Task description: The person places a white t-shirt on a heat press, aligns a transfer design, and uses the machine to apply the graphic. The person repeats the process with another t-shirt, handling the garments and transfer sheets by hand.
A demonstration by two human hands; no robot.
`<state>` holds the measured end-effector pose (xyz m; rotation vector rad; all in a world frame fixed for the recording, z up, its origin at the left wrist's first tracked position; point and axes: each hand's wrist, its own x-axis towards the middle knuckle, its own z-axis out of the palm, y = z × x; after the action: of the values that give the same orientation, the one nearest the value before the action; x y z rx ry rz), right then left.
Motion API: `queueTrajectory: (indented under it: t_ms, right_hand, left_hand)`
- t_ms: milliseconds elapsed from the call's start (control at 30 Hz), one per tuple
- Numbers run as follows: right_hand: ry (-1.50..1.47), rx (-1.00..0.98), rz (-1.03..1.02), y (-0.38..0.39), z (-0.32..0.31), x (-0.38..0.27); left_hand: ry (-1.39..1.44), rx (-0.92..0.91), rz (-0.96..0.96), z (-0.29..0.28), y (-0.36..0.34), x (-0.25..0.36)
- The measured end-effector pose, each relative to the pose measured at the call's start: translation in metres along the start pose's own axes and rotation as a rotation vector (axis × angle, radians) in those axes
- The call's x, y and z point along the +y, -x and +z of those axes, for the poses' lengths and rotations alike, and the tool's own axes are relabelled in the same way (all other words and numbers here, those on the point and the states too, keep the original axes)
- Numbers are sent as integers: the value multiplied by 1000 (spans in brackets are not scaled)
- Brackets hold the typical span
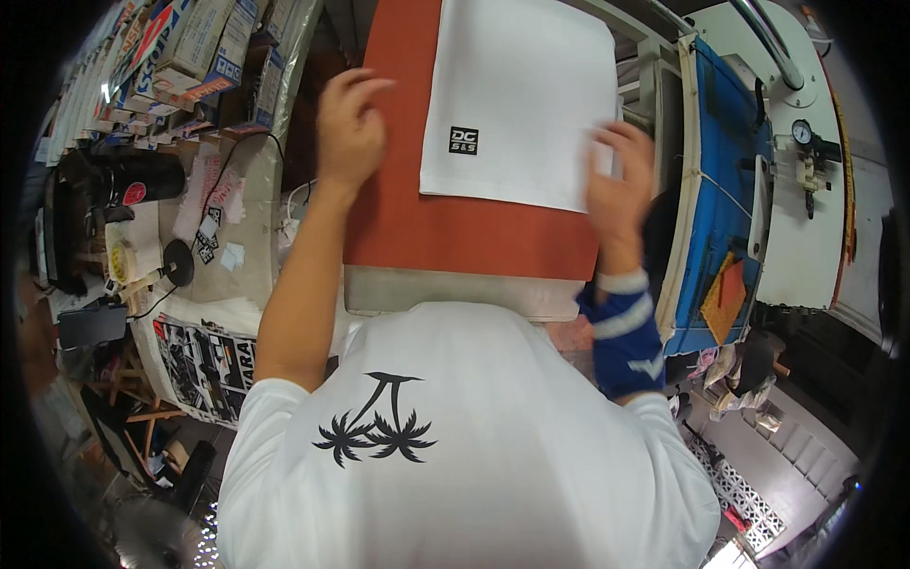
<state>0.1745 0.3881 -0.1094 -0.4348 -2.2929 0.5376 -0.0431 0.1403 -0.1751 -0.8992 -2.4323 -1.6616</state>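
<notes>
A folded white cloth [531, 85], perhaps a garment, lies on a red-brown pad [389, 228] in front of me. A small black square [464, 141] with white lettering is on the cloth near its lower left corner. My left hand [353, 133] hovers by the pad's left edge, apart from the cloth, with loosely bent fingers spread and nothing in them. My right hand [621, 180] is at the cloth's lower right edge. Motion blurs its fingers, but they look apart and hold nothing I can see; whether they touch the cloth I cannot tell.
On my right stands a white machine [806, 237] with a pressure gauge [802, 132], beside a blue panel [711, 190]. Cardboard boxes [199, 47] are stacked at the far left. Nearer, a side table [251, 204] holds a black cylinder [142, 178], a cable and paper scraps.
</notes>
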Motion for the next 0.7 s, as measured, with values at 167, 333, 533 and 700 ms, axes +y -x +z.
queueTrajectory:
  t_ms: [167, 333, 533, 700]
  right_hand:
    - [908, 636, 140, 45, -255, 101]
    - [1051, 265, 428, 118, -377, 182]
    - [959, 183, 657, 100, -343, 169]
    - [919, 117, 734, 84, -338, 154]
  left_hand:
    - [-222, 69, -131, -83, 67, -74]
    - [-157, 20, -553, -109, 202, -148]
    - [-359, -113, -681, -82, 329, -153]
    - [-513, -918, -446, -85, 431, -201]
